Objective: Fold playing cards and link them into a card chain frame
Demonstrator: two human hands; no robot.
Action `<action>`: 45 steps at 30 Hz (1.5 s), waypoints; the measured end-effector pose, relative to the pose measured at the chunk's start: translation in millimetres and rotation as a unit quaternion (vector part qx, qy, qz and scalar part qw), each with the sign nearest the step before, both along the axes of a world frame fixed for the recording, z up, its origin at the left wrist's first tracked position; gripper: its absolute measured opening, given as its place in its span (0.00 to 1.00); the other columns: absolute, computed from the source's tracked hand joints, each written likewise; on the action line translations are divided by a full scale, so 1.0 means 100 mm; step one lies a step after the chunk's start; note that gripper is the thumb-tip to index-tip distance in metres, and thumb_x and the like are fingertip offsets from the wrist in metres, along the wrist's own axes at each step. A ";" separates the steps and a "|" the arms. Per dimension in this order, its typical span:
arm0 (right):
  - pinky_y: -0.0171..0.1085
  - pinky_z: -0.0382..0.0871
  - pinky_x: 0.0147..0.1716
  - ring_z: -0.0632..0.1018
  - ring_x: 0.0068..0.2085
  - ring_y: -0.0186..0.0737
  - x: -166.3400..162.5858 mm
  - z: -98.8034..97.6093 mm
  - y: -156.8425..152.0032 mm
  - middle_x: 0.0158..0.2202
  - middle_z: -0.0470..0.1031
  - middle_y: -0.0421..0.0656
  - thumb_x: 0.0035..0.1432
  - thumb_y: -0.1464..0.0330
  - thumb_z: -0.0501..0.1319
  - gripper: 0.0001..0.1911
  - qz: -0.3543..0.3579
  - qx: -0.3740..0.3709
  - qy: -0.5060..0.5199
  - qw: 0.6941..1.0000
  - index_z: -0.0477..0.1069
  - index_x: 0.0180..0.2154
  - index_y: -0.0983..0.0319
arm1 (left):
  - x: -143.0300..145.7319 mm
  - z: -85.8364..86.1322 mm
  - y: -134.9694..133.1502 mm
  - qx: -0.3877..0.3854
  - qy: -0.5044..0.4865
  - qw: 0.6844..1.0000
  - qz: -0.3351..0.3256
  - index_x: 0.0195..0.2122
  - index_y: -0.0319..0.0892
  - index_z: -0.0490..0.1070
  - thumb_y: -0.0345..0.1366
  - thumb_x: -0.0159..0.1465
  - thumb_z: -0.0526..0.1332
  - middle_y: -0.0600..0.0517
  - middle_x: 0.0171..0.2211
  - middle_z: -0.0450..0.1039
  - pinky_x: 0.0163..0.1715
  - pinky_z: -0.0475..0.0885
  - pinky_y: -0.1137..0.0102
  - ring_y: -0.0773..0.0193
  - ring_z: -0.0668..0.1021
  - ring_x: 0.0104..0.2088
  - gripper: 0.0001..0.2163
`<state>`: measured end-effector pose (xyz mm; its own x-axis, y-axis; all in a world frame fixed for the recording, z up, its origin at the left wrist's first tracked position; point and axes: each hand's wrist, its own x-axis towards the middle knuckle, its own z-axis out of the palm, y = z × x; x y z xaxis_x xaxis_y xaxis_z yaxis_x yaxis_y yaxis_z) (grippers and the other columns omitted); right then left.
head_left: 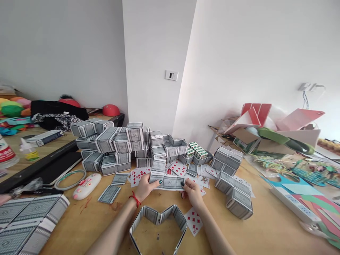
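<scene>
A strip of joined playing cards [170, 182], grey patterned backs showing, spans the space between my hands. My left hand [145, 186], with a red string at the wrist, pinches its left end. At the right end, the thumb and fingers of my right hand [191, 191] grip it. Closer to me stands a heart-shaped frame of playing cards [151, 215], between my forearms. An eight of diamonds [194, 221] lies face up beside that frame. Loose playing cards [178, 168] are scattered just beyond the strip.
Blocks folded from cards [106, 141] are stacked at the back left, more card blocks [239, 202] at the right. A white mouse-like device [87, 186] and a glue bottle [29, 150] are left. Several green-white card packs [198, 151] stand behind; a power strip [294, 203] lies right.
</scene>
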<state>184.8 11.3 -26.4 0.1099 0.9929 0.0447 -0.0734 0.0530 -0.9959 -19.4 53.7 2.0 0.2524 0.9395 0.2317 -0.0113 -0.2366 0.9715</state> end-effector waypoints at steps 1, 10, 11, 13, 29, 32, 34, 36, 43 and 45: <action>0.30 0.58 0.12 0.66 0.12 0.30 0.02 -0.01 -0.01 0.13 0.66 0.35 0.43 0.56 0.61 0.16 -0.007 0.004 -0.002 1.000 0.63 0.21 0.62 | 0.01 0.00 0.00 -0.015 -0.001 1.000 -0.015 0.30 0.37 0.73 0.36 0.48 0.61 0.48 0.27 0.75 0.33 0.70 0.65 0.57 0.75 0.31 0.10; 0.34 0.67 0.16 0.72 0.15 0.36 0.04 -0.03 -0.06 0.14 0.67 0.35 0.44 0.53 0.60 0.18 0.014 0.007 0.011 1.000 0.62 0.25 0.61 | 0.08 -0.03 0.05 -0.054 0.021 0.996 -0.061 0.32 0.37 0.74 0.35 0.46 0.63 0.48 0.29 0.76 0.36 0.70 0.64 0.58 0.76 0.32 0.12; 0.34 0.68 0.16 0.72 0.15 0.36 0.04 -0.04 -0.06 0.14 0.68 0.35 0.44 0.53 0.61 0.18 0.014 0.004 0.015 1.000 0.62 0.25 0.61 | 0.08 -0.03 0.06 -0.057 0.015 0.996 -0.066 0.32 0.37 0.74 0.35 0.45 0.63 0.48 0.30 0.76 0.37 0.70 0.63 0.58 0.76 0.33 0.12; 0.34 0.68 0.16 0.73 0.16 0.36 0.05 -0.05 -0.05 0.15 0.69 0.36 0.44 0.54 0.61 0.18 0.016 -0.002 0.022 1.000 0.62 0.25 0.62 | 0.08 -0.04 0.06 -0.058 -0.003 0.995 -0.082 0.33 0.37 0.74 0.35 0.45 0.64 0.47 0.31 0.76 0.38 0.70 0.62 0.57 0.76 0.34 0.14; 0.31 0.68 0.15 0.74 0.17 0.36 0.06 -0.03 -0.04 0.15 0.70 0.37 0.41 0.52 0.62 0.20 0.034 -0.026 0.032 0.999 0.62 0.25 0.63 | 0.05 0.05 0.03 -0.084 0.050 0.988 -0.117 0.38 0.36 0.72 0.35 0.45 0.64 0.48 0.37 0.76 0.41 0.69 0.65 0.57 0.75 0.39 0.17; 0.32 0.68 0.15 0.75 0.17 0.37 0.06 -0.05 -0.04 0.14 0.70 0.37 0.42 0.52 0.61 0.20 0.032 -0.028 0.028 0.999 0.62 0.25 0.63 | 0.05 0.00 0.06 -0.088 0.034 0.988 -0.124 0.38 0.36 0.72 0.36 0.45 0.65 0.47 0.36 0.76 0.42 0.68 0.64 0.56 0.75 0.40 0.18; 0.32 0.68 0.15 0.75 0.17 0.37 0.06 -0.07 -0.04 0.14 0.70 0.37 0.43 0.52 0.61 0.20 0.024 -0.027 0.022 0.999 0.61 0.25 0.62 | 0.04 -0.05 0.08 -0.084 0.029 0.988 -0.125 0.38 0.36 0.72 0.36 0.45 0.65 0.47 0.35 0.76 0.42 0.68 0.63 0.55 0.75 0.40 0.18; 0.32 0.68 0.14 0.75 0.17 0.38 0.05 -0.09 -0.04 0.13 0.69 0.37 0.43 0.52 0.60 0.20 0.015 -0.026 0.014 0.999 0.61 0.25 0.62 | 0.04 -0.08 0.10 -0.073 0.033 0.989 -0.121 0.38 0.36 0.73 0.36 0.45 0.65 0.46 0.36 0.76 0.43 0.68 0.63 0.55 0.75 0.40 0.18; 0.33 0.68 0.15 0.75 0.18 0.38 0.05 -0.10 -0.05 0.15 0.70 0.37 0.42 0.53 0.62 0.20 0.030 -0.018 0.027 0.999 0.60 0.25 0.61 | 0.05 -0.08 0.09 -0.052 0.043 0.991 -0.116 0.38 0.36 0.73 0.36 0.46 0.64 0.47 0.37 0.76 0.44 0.68 0.64 0.56 0.75 0.41 0.17; 0.32 0.68 0.15 0.75 0.18 0.38 0.05 -0.09 -0.06 0.15 0.70 0.37 0.43 0.53 0.62 0.19 0.039 -0.018 0.030 0.999 0.60 0.25 0.62 | 0.06 -0.06 0.08 -0.048 0.044 0.991 -0.120 0.39 0.37 0.72 0.35 0.47 0.64 0.47 0.38 0.76 0.44 0.68 0.64 0.57 0.75 0.41 0.17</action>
<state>190.2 5.8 -35.8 0.0327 0.9995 0.0039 -0.1349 0.0083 -0.9908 -13.8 62.1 -4.3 0.4864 0.8666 0.1111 0.0302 -0.1437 0.9892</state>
